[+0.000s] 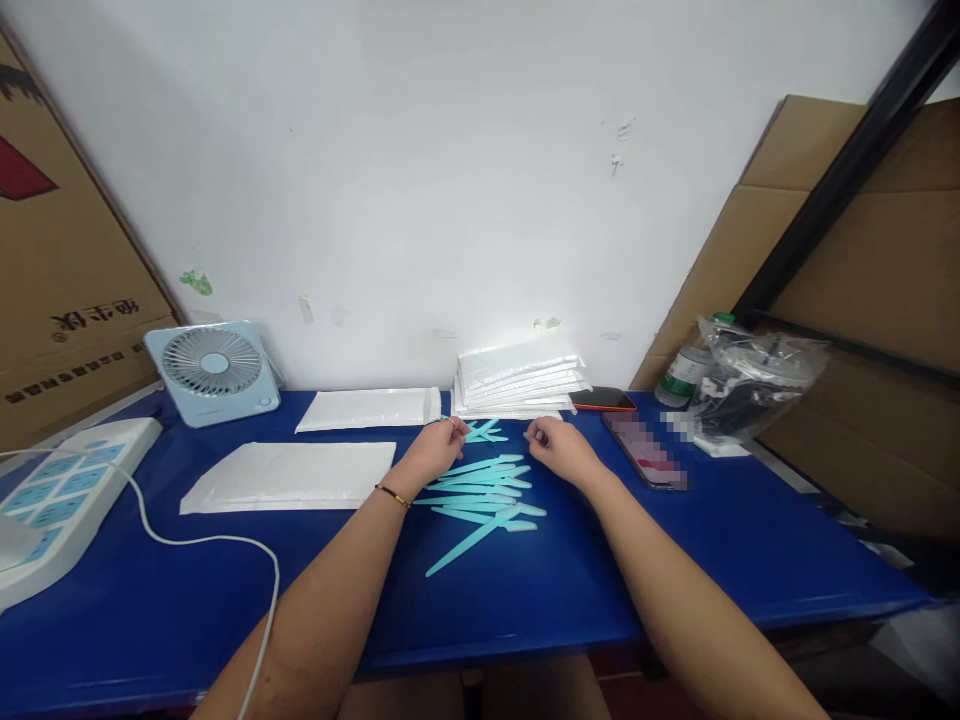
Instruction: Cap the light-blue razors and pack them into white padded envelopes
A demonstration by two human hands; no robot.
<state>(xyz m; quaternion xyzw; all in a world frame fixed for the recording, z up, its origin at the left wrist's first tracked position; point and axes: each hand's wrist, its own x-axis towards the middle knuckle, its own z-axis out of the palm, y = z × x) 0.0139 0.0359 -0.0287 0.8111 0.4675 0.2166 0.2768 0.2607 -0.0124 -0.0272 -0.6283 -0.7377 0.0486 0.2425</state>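
Several light-blue plastic sticks (480,490) lie in a loose pile on the blue table (525,590). My left hand (437,447) reaches over the far end of the pile, its fingers curled beside two more blue sticks (484,432); I cannot make out whether it grips one. My right hand (556,447) hovers just right of those sticks with fingers curled inward, and anything in them is hidden. A stack of white padded envelopes (519,380) stands right behind both hands against the wall.
Two more white envelopes (289,474) (371,408) lie to the left. A small fan (212,370) and a power strip (56,495) with a white cable sit far left. Two phones (646,450) (602,400), a bottle (682,373) and a plastic bag (750,385) are on the right.
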